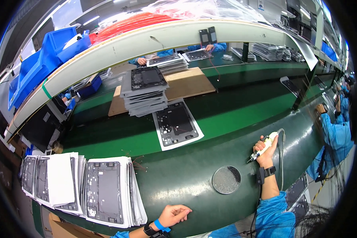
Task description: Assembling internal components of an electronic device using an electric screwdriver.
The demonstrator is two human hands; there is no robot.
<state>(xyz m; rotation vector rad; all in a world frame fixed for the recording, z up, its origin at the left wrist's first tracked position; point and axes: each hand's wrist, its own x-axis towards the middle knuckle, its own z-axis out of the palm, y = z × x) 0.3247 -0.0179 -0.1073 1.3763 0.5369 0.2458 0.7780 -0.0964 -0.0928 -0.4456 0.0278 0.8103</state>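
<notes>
My right hand (266,151) is wrapped round a white electric screwdriver (268,143) with a grey cable. Its metal tip points down and left, above the green bench. Left of that hand lies a round mesh-patterned dish (226,180). At the near edge of the bench, my left hand (173,215) has its fingers curled together toward the right. Whether anything small sits between them is hidden. Beside it on the left stand stacks of dark tablet-like panels with white sheets between them, the nearest stack (103,190) trailing thin red wires.
A dark panel (176,123) lies on a white sheet on the green belt beyond. A tall panel stack (144,93) rises by a wooden board (192,85). Overhead runs a pale shelf with blue bins (39,65). Co-workers' hands are across the bench and at right.
</notes>
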